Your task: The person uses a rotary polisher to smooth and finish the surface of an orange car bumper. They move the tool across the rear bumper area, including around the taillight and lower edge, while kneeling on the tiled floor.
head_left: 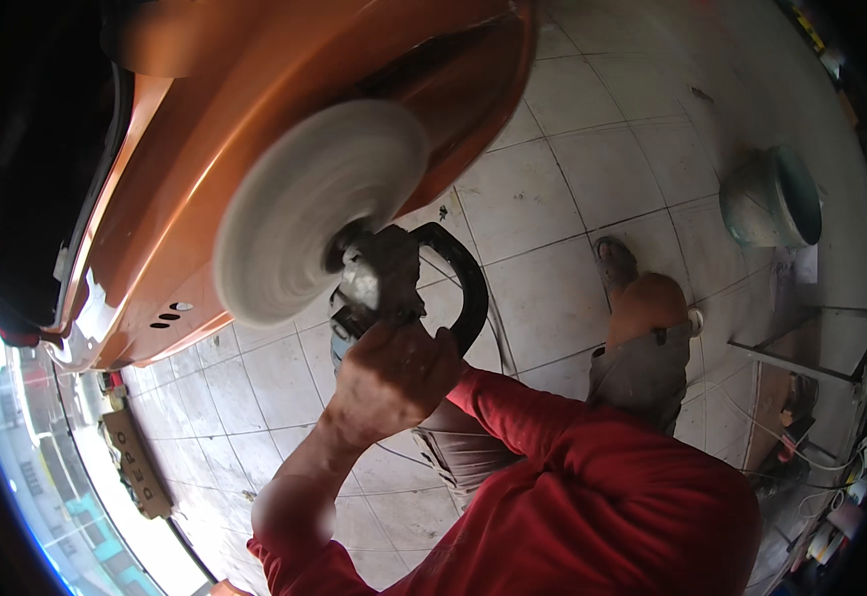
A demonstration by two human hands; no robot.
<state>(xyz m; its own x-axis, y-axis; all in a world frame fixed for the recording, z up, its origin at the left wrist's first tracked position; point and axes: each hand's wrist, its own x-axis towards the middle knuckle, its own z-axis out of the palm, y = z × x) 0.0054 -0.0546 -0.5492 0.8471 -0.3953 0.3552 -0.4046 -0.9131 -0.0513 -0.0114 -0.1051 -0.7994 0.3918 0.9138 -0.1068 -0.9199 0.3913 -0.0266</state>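
My left hand (394, 382) is closed around the body of a power polisher (369, 273), whose black loop handle (471, 283) curves out to the right. My right hand (445, 363) is at the tool just behind the left one, at the end of the red sleeve; its fingers are mostly hidden but appear wrapped on the polisher. The round white pad (304, 214) is blurred by spinning. It is tilted against the glossy orange car bodywork (205, 149); the exact contact is hidden behind the pad.
White floor tiles (543, 189) lie below, crossed by a cord (498, 333). A leg in grey shorts (642, 372) stands at right. Beyond it are a dirty pail (773, 199) and a metal frame (796, 366). A cardboard box (135, 465) sits at lower left.
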